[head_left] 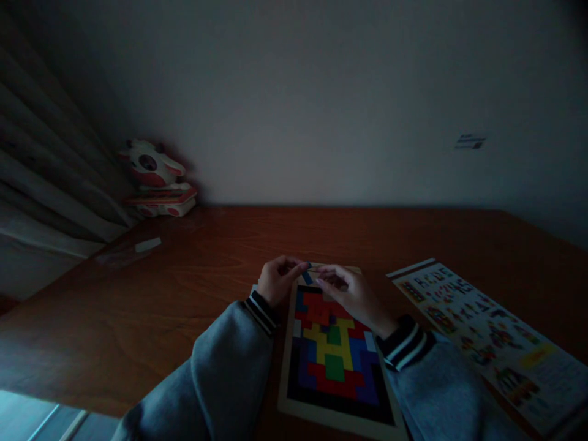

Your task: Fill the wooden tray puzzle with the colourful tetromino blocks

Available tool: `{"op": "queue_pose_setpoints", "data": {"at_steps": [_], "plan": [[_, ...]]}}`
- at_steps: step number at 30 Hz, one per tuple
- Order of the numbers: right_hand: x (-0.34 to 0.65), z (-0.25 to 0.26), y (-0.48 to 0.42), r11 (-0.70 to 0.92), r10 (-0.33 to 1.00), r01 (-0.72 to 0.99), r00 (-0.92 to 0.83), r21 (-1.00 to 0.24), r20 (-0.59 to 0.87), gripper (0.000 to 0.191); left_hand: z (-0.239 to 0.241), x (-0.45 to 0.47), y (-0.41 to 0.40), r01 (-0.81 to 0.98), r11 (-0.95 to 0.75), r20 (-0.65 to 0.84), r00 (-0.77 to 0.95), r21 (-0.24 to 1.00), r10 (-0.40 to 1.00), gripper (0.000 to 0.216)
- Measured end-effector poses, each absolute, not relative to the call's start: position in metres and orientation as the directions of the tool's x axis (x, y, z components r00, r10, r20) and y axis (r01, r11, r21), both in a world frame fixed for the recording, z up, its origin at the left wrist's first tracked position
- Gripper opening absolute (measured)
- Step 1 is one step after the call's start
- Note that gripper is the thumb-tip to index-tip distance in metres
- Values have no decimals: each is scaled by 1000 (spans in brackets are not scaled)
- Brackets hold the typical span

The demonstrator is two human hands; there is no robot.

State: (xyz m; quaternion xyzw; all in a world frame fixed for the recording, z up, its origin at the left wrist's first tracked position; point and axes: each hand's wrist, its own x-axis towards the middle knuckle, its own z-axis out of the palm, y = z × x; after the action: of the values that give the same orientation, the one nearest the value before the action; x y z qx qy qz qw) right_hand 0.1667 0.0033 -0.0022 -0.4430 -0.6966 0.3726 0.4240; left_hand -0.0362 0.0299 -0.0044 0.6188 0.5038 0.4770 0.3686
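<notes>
My left hand [280,280] is closed in a pinch on a small blue puzzle piece [307,277] over the far end of the board. Close by on its right, my right hand [346,293] has its fingers curled together; what they hold, if anything, is too dim to make out. Below both hands lies a light-framed puzzle board [337,418] with a black inner field. Red, yellow, green, blue, purple and white block-shaped pieces [334,367] fill much of that field, with black showing along its near end. My right hand hides part of the far end.
To the right, a printed sheet [487,343] with colourful block patterns lies on the wooden table [202,269]. A cow-like toy [158,177] stands at the back left beside a curtain [41,153]. A small pale strip [147,245] lies nearer. Behind is a wall [321,104].
</notes>
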Motion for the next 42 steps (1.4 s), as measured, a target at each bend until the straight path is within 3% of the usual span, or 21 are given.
{"op": "queue_pose_setpoints", "data": {"at_steps": [6,12,17,21,24,28,31,35,39,42], "plan": [[164,-2,1,318,925,308,-308,-897,222,26,-2,-35,27,219,-321,298,134,921,945,37],[168,1,5,378,917,271,-242,-885,318,20,3,-39,25,339,-381,324,213,860,922,34],[170,4,6,367,920,245,-237,-897,311,21,4,-41,25,367,-385,280,308,847,909,38],[170,6,5,347,928,220,-222,-912,300,21,5,-42,24,434,-401,305,276,807,911,36],[169,4,5,311,946,193,-160,-931,282,24,8,-43,23,514,-544,460,293,663,838,33],[169,4,6,273,959,170,-131,-947,253,26,8,-44,23,531,-784,688,438,321,578,29],[168,6,5,248,964,138,-131,-959,230,25,5,-42,23,555,-799,733,440,232,519,22],[167,8,4,267,959,138,-130,-954,250,30,4,-41,23,593,-732,704,359,335,613,16],[170,5,6,305,952,205,-96,-930,291,34,5,-43,24,641,-503,474,237,579,848,16],[174,3,8,294,956,244,-92,-924,280,32,6,-45,24,675,-366,324,194,641,926,21]]}}
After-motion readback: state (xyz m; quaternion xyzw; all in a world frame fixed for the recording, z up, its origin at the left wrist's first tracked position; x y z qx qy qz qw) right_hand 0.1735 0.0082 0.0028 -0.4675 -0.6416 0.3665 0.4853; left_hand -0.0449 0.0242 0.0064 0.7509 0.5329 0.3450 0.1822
